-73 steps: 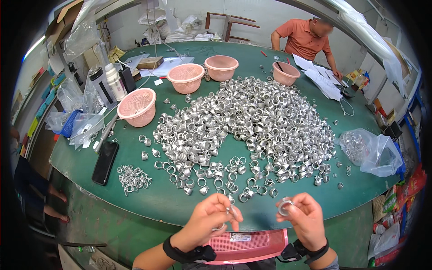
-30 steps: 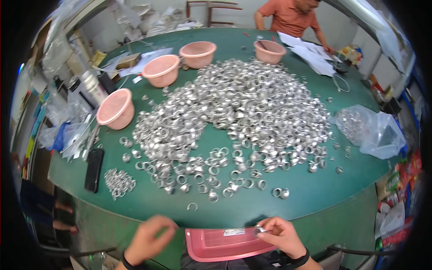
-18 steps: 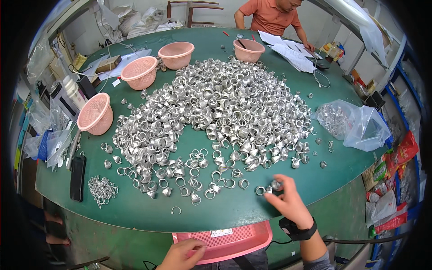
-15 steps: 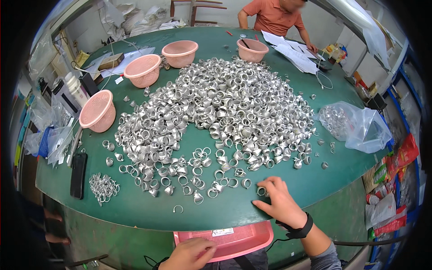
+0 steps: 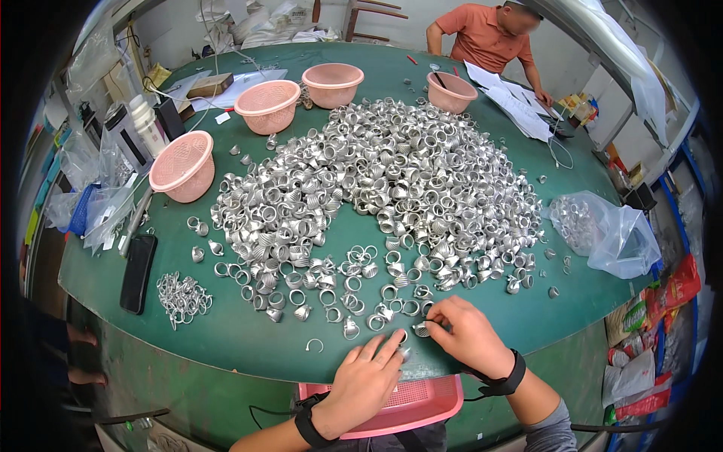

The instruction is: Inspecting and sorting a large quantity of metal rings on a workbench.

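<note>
A large heap of silver rings (image 5: 444, 173) with wide ridged bands covers the middle of the green table (image 5: 256, 350). At its near edge my right hand (image 5: 471, 339) pinches one silver ring (image 5: 420, 329) between thumb and fingertips. My left hand (image 5: 369, 377) reaches over the table's front edge, its fingers close together around another small silver ring (image 5: 405, 352), which they partly hide. Both hands are almost touching. Below the edge, a pink plastic basket (image 5: 440, 407) sits at my lap, partly covered by my left arm.
Pink baskets (image 5: 181, 169) stand along the left and far sides. A black phone (image 5: 139, 275) lies by a small pile of thin rings (image 5: 183, 297). On the right is a clear plastic bag (image 5: 602, 230) with rings inside. Across the table a person (image 5: 489, 38) sits by papers (image 5: 516, 109).
My left hand has come up from the lap basket to the table edge, beside the right. The right hand has picked up a ring. The view has shifted slightly.
</note>
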`<state>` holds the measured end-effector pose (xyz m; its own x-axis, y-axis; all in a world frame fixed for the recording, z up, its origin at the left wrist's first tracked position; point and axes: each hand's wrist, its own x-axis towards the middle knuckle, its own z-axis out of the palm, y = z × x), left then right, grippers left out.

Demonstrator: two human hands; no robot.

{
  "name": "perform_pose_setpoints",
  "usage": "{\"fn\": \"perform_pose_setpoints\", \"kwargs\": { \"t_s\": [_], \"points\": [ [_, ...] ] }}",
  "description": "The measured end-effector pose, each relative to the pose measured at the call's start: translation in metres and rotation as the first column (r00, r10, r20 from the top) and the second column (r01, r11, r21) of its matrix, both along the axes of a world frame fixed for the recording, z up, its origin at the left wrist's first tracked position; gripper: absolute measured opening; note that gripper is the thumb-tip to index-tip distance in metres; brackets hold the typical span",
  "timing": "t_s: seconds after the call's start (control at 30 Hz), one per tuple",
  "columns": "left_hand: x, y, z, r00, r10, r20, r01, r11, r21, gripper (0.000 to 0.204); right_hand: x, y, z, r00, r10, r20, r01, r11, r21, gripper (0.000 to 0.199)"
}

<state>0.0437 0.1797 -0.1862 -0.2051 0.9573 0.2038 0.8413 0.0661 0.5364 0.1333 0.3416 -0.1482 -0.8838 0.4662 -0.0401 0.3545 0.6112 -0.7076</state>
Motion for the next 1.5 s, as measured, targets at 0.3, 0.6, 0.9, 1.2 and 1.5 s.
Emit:
{"fn": "perform_pose_setpoints", "kwargs": {
  "t_s": [0.3, 0.6, 0.9, 1.2, 1.5],
  "points": [
    [0.0, -0.003, 0.004, 0.987, 0.153, 0.047, -0.148, 0.985, -0.086, 0.014, 0.003, -0.014, -0.008, 0.991, 0.101, -0.083, -0.081, 0.973, 0.217, 0.013],
    [-0.003, -0.015, 0.008, 0.638, 0.139, 0.757, -0.134, 0.989, -0.069, 0.013, 0.033, -0.025, -0.005, 0.982, -0.186, 0.024, 0.163, 0.787, -0.594, 0.009],
    [0.0, -0.018, 0.007, 0.585, -0.041, 0.81, -0.154, 0.975, 0.16, 0.015, 0.033, -0.049, -0.001, 0.967, -0.068, -0.245, -0.078, 0.837, -0.541, 0.019],
    [-0.005, -0.024, 0.006, 0.411, -0.041, 0.91, -0.036, 0.997, 0.061, 0.015, 0.033, -0.051, -0.008, 0.979, -0.044, -0.198, -0.12, 0.66, -0.741, 0.025],
    [-0.007, -0.027, 0.007, 0.091, -0.046, 0.995, 0.068, 0.997, 0.039, 0.016, 0.03, -0.05, 0.0, 0.999, -0.045, -0.003, 0.006, 0.212, -0.977, 0.027]
  ]
}}
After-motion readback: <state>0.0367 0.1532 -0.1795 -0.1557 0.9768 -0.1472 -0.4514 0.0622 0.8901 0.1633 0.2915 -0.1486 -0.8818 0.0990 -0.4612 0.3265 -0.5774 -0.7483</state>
